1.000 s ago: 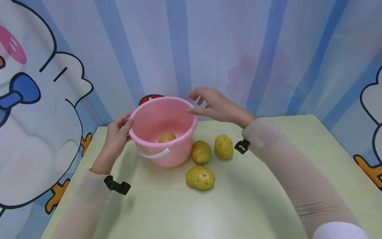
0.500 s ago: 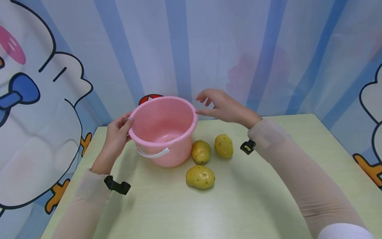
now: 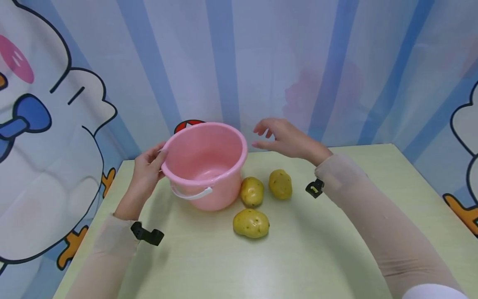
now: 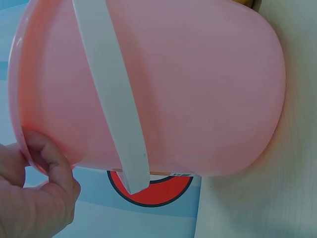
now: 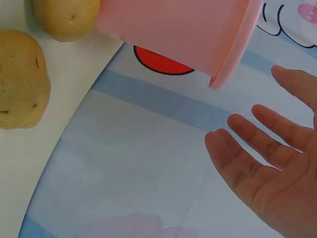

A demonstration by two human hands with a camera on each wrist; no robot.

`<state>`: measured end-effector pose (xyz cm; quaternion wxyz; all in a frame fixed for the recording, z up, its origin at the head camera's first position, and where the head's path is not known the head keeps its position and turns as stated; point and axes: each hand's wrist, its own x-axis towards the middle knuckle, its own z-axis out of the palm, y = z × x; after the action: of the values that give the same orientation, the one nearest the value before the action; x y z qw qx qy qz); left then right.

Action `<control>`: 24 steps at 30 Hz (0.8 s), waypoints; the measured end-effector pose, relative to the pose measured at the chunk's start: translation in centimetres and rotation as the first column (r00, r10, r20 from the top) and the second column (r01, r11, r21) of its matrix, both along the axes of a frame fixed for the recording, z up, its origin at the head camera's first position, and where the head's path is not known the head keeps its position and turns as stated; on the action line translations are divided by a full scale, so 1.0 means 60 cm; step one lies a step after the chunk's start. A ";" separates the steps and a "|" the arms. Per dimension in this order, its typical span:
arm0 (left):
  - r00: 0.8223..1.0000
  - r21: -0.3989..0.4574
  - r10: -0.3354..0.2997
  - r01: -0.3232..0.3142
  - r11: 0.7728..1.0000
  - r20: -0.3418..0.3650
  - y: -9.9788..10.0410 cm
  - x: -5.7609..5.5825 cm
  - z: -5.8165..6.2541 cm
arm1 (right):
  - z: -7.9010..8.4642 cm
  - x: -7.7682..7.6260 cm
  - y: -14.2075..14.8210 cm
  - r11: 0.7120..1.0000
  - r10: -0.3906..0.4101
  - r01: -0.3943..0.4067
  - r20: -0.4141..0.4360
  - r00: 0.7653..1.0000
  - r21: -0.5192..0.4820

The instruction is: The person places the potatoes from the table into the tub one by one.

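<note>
A pink bucket [image 3: 213, 195] with a white handle [image 3: 192, 194] stands upright at the back of the table. My left hand [image 3: 147, 168] pinches its rim on the left side, thumb inside and fingers outside, as the left wrist view also shows. Off to the bucket's right, my right hand [image 3: 285, 139] hovers with relaxed, spread fingers and nothing in them. Three yellow potatoes lie on the table: one potato [image 3: 252, 192] close beside the bucket, another potato [image 3: 280, 184] to its right, and a third potato [image 3: 251, 223] nearer the front. The bucket's near wall hides part of its floor.
The pale table [image 3: 209, 265] runs back to a striped blue curtain [image 3: 254, 62] just behind the bucket. Cartoon figures are printed on the curtain at left and right. Each sleeve carries a black wrist mount [image 3: 147, 234].
A potato seen inside the bucket has dropped out of sight behind the near wall. My right hand has drawn back to the right from the rim. The left hand stays put.
</note>
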<state>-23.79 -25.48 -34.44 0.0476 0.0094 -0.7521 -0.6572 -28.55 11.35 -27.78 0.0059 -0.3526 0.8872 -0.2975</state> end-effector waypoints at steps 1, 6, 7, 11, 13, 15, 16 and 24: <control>1.000 -0.001 0.000 0.000 1.000 -0.001 0.000 0.000 0.000 | -0.002 0.000 0.002 1.000 -0.004 0.004 0.005 1.000 0.004; 1.000 0.012 -0.003 0.003 1.000 -0.004 0.001 0.001 -0.002 | -0.015 0.000 0.014 0.999 -0.020 0.019 0.035 0.999 0.036; 1.000 0.017 -0.002 0.002 1.000 -0.004 0.001 0.001 -0.002 | -0.019 -0.001 0.016 0.999 -0.022 0.020 0.041 0.999 0.042; 1.000 0.027 -0.003 0.003 1.000 -0.002 0.002 -0.001 -0.001 | -0.035 -0.004 0.026 0.997 -0.044 0.040 0.069 0.997 0.063; 1.000 0.028 -0.004 0.004 1.000 0.001 0.002 -0.001 0.000 | -0.044 -0.005 0.030 0.996 -0.050 0.044 0.077 0.996 0.076; 1.000 0.030 -0.006 0.006 1.000 0.004 0.002 -0.001 0.000 | -0.051 -0.006 0.034 0.995 -0.056 0.049 0.084 0.995 0.087; 1.000 0.026 -0.005 0.005 1.000 0.006 0.001 -0.001 0.000 | -0.055 -0.006 0.035 0.994 -0.056 0.048 0.086 0.995 0.094; 1.000 0.019 0.001 -0.001 1.000 0.015 -0.001 0.000 -0.001 | -0.083 -0.007 0.046 0.988 -0.075 0.059 0.109 0.991 0.140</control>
<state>-23.78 -25.55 -34.47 0.0420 0.0153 -0.7463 -0.6641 -28.96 14.11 -32.77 0.0704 -0.3039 0.9150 -0.2557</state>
